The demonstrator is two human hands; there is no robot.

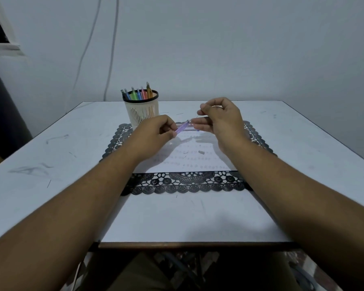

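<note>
My left hand grips a translucent purple mechanical pencil, which points up and to the right above a white sheet of paper. My right hand is just right of the pencil's tip, fingers curled, pinching a thin dark pencil lead near that tip. Both hands hover a little above the sheet. A small grey piece lies on the paper below them.
A white slotted pen holder with several coloured pens stands behind my left hand. The paper lies on a black lace placemat on a white table. Thin lead bits are scattered about. A wall rises behind.
</note>
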